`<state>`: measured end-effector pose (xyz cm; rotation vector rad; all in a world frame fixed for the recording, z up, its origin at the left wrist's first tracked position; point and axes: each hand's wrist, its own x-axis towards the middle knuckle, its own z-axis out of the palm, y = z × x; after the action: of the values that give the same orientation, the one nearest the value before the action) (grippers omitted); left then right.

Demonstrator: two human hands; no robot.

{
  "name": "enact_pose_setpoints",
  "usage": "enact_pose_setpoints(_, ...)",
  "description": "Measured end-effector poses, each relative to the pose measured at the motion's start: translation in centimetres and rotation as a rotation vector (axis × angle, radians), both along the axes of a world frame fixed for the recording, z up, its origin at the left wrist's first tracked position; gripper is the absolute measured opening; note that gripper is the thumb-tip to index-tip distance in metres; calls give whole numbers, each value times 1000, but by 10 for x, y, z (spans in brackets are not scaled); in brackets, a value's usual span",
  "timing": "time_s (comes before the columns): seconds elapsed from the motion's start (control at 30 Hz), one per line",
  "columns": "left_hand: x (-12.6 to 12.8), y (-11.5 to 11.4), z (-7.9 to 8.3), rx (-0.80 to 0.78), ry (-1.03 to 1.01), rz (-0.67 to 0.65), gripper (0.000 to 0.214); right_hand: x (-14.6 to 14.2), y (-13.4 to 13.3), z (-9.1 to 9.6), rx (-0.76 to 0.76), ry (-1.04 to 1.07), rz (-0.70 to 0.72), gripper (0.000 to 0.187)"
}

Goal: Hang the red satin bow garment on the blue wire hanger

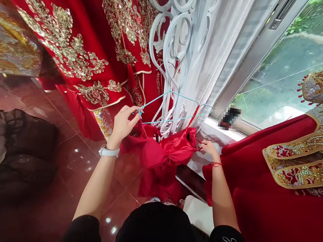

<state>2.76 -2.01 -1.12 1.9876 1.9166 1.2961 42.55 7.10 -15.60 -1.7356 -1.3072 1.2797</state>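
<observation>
Writing shows nowhere you can read. Your left hand [123, 125] pinches the left end of a thin blue wire hanger [173, 108]; your right hand [209, 147] grips the shiny red satin garment [172, 149], bunched under the hanger, before the far white scrollwork rack [171, 36].

You stand on a glossy dark red tiled floor [59, 153] that throws back spots of light. Ahead of you a white scrolled metal screen [175, 36] and white sheer curtain [213, 51] sit beside a metal-framed window [283, 75]. Daylight and greenery show through it.
</observation>
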Motion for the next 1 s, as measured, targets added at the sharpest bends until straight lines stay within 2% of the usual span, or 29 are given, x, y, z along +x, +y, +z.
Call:
enact_pose_setpoints(0.13,-4,5,-1,9,-50,-32,21,31,-6,31,68,219,-10,17)
enact_pose_setpoints(0.2,-7,9,-4,16,-78,-47,22,31,-9,41,229,425,-73,13)
enact_pose_setpoints(0.27,-9,13,-6,25,-108,-70,23,22,-10,48,465,611,-194,19)
enact_pose_setpoints(0.33,-12,16,-9,39,-134,-97,24,10,-8,58,659,662,-304,27)
enact_pose_setpoints(0.4,-14,19,-11,54,-151,-121,26,1,-3,72,762,620,-336,33)
enact_pose_setpoints(0.47,-16,20,-12,62,-159,-138,27,-4,2,91,799,559,-275,35)
enact_pose_setpoints(0.6,-18,22,-14,37,-162,-164,28,-5,11,133,803,397,-22,30)
enact_pose_setpoints(0.7,-17,23,-16,17,-158,-179,29,-10,16,157,830,235,152,24)
enact_pose_setpoints(0.8,-18,22,-19,19,-159,-169,30,-18,16,168,889,45,246,22)
enact_pose_setpoints(0.93,-18,19,-22,35,-140,-131,31,-24,3,168,933,-256,248,19)
enact_pose_setpoints(1.0,-16,18,-22,37,-121,-116,31,-27,-7,165,956,-424,236,27)
